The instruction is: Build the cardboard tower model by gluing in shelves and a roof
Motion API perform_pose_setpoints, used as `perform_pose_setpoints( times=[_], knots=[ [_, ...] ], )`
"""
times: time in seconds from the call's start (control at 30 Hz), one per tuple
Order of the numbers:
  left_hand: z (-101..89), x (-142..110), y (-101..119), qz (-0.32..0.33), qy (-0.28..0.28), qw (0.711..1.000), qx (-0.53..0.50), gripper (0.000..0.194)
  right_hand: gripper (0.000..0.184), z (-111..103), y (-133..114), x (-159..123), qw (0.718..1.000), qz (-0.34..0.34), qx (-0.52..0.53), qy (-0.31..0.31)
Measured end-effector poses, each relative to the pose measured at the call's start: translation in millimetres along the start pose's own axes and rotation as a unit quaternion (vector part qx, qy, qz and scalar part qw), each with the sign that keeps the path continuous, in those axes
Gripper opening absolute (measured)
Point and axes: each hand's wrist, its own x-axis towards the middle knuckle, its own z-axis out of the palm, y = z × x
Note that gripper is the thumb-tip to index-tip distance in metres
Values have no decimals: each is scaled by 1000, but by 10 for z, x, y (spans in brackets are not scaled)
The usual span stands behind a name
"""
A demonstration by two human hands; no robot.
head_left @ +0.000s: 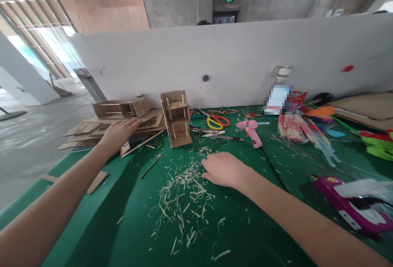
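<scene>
Left hand (pixel 118 133), released, lies over cardboard pieces (pixel 155 120) at the far-left corner of the desk (pixel 254 238); right hand (pixel 225 169) curls beside shavings (pixel 190 177), grip impossible to tell

The flat tabletop (pixel 138 226) is plain green; the pistol-shaped plastic glue gun (pixel 253 134) is pink; the two looped scissor handles (pixel 215 124) are yellow and red-orange; the curled thin shavings (pixel 184 185) are pale cream.

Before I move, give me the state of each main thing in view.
Left hand: fingers extended, over stacked cardboard
Right hand: fingers curled, contents hidden
Cardboard shelf: upright
Shavings: scattered
Glue gun: lying down, glue stick protruding
Yellow-handled scissors: lying down
Phone: propped up, screen lit
Exit sign: lit
</scene>
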Motion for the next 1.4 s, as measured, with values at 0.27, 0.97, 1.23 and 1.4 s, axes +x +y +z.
perform_pose_setpoints(
  times=[0.27, 0.97, 1.23, 1.4],
  knots=[
    [-11, -194, 51, -44, 25, 998, 31, 49, 29, 8, 3, 0, 1000, 0, -3, 8],
    [-566, -40, -61, -120, 29, 992, 35, 44, 29, 15, -1, 14, 1000, -4, -4, -1],
    [-672, -397, 348, -107, 73, 990, 49, 52, 27, 11, -7, -13, 1000, 3, -4, 1],
    [-659, -628, 568, -52, 104, 993, 31, 77, 28, 16, 0, 4, 1000, -3, -3, 14]
  ],
)
